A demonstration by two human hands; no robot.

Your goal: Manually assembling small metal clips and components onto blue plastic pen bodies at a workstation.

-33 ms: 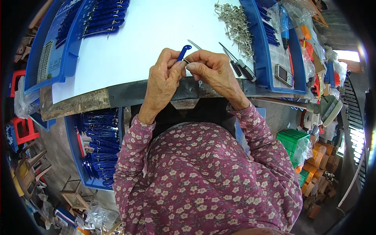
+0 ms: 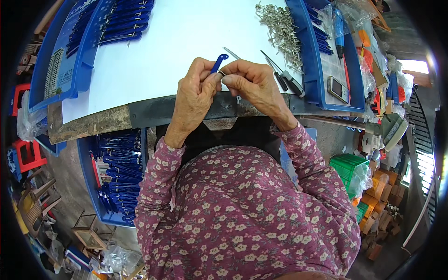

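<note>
Above the table's near edge, my left hand [image 2: 195, 93] is closed on a slim blue handle-like piece [image 2: 219, 63] whose rounded end has small holes. Fingers cover its lower part. My right hand [image 2: 254, 85] pinches a small thin metal part [image 2: 222, 73] against that piece; most of it is hidden by the fingertips. Beyond the hands lies a white sheet [image 2: 186, 32]. To the right rest a screwdriver [image 2: 294, 84] with a grey and black handle and another slim dark-handled tool [image 2: 281, 80]. Small metal pins [image 2: 280, 35] form a heap farther back.
Blue trays [image 2: 84, 77] with stacked blue pieces [image 2: 123, 23] stand at the far left. Another blue tray [image 2: 317, 88] on the right holds a mobile phone [image 2: 338, 89] and a blue power screwdriver [image 2: 339, 35]. Below the table, a blue bin [image 2: 88, 186] contains more pieces.
</note>
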